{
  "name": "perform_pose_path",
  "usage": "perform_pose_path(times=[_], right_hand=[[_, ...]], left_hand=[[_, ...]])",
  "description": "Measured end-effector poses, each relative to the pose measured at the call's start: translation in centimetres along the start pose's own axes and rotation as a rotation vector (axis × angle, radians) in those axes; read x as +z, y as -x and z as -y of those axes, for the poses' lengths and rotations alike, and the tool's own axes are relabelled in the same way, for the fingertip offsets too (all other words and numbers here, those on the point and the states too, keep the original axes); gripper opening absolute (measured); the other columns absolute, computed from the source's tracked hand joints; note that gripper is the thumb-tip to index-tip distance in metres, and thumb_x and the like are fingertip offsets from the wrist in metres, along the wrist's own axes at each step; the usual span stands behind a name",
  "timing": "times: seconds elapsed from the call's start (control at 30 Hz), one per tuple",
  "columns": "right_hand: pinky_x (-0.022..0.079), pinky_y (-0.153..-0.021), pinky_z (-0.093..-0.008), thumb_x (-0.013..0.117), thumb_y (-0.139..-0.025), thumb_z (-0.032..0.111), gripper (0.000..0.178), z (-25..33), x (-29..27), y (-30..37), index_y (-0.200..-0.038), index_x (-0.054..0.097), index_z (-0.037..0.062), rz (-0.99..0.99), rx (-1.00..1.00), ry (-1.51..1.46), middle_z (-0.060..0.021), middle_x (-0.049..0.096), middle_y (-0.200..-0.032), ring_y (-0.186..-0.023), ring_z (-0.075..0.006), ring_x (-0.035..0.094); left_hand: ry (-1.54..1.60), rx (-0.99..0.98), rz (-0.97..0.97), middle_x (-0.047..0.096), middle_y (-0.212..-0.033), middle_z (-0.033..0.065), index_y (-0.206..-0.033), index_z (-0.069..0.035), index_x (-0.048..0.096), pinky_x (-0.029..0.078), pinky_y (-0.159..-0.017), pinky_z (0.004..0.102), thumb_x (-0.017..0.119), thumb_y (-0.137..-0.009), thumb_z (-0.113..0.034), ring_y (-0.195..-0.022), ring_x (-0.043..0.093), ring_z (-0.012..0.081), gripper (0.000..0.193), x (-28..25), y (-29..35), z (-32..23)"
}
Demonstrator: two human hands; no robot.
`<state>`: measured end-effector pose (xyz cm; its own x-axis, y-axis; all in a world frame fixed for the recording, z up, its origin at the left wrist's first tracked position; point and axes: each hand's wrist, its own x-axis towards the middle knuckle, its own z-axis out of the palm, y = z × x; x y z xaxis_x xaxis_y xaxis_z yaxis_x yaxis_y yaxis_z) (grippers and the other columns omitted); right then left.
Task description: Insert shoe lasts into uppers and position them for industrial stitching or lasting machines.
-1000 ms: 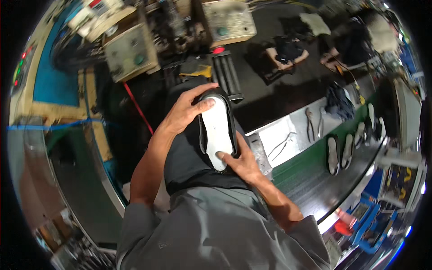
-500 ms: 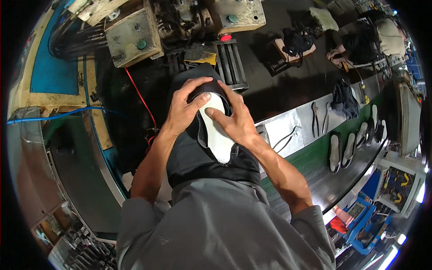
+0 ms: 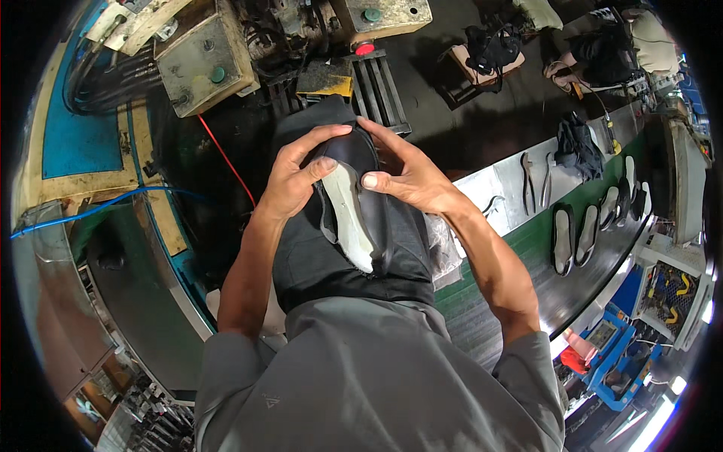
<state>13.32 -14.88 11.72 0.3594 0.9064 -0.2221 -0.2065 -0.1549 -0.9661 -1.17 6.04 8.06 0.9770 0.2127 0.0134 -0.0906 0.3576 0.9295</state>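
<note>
On my lap lies a black shoe upper (image 3: 358, 151) around a whitish sole-shaped piece (image 3: 345, 211), its toe end pointing away from me. My left hand (image 3: 297, 177) grips the left edge near the toe, thumb on the pale piece and fingers over the black rim. My right hand (image 3: 410, 177) holds the opposite edge, its thumb at the black margin and its fingers reaching along the toe. The black side wall stands up along both sides of the pale piece. What lies beneath the shoe is hidden.
Right of me runs a green conveyor belt (image 3: 527, 233) with several shoes (image 3: 562, 241). Pliers (image 3: 526, 181) and a dark cloth (image 3: 578, 154) lie on the metal ledge. Ahead stands a machine with a red button (image 3: 364, 48); a stool (image 3: 482, 66) carries a black bag.
The shoe has tilted, so more black upper shows at the toe and right side and less of the pale piece. My right thumb has moved off the pale piece toward the right edge.
</note>
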Motion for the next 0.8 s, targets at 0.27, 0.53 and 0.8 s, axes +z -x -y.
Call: perform_pose_path(times=[0.27,0.53,0.8], right_hand=[[0.041,-0.124,-0.0410,0.087,-0.095,0.037,0.097,-2.3,0.3,-1.0,-0.170,0.036,0.0010,-0.084,-0.062,0.336,-0.0236,0.053,-0.162,-0.148,-0.0300,0.053],[0.044,-0.120,-0.0386,0.081,-0.102,0.032,0.084,-4.7,-0.6,-1.4,-0.169,0.038,0.0019,-0.182,0.062,0.127,-0.0209,0.059,-0.152,-0.140,-0.0271,0.057],[0.047,-0.117,-0.0366,0.080,-0.103,0.023,0.079,-7.5,-1.7,-1.1,-0.169,0.040,0.0070,-0.183,0.136,-0.318,-0.0124,0.060,-0.148,-0.137,-0.0223,0.057]], left_hand=[[-0.044,-0.069,-0.050,0.070,-0.139,0.0087,-0.148,0.001,0.065,0.050,-0.111,0.0322,0.072,-0.103,-0.007,-0.126,0.064,0.0168,0.045,0.7,-0.9,1.1],[-0.077,-0.324,-0.225,0.067,-0.144,0.0117,-0.154,0.005,0.057,0.049,-0.114,0.0336,0.069,-0.108,-0.008,-0.131,0.062,0.0182,0.050,2.9,-2.5,3.1],[0.299,-0.257,-0.313,0.058,-0.154,0.0109,-0.163,-0.003,0.049,0.045,-0.120,0.0349,0.070,-0.109,-0.016,-0.141,0.055,0.0201,0.059,3.9,0.9,7.5]])
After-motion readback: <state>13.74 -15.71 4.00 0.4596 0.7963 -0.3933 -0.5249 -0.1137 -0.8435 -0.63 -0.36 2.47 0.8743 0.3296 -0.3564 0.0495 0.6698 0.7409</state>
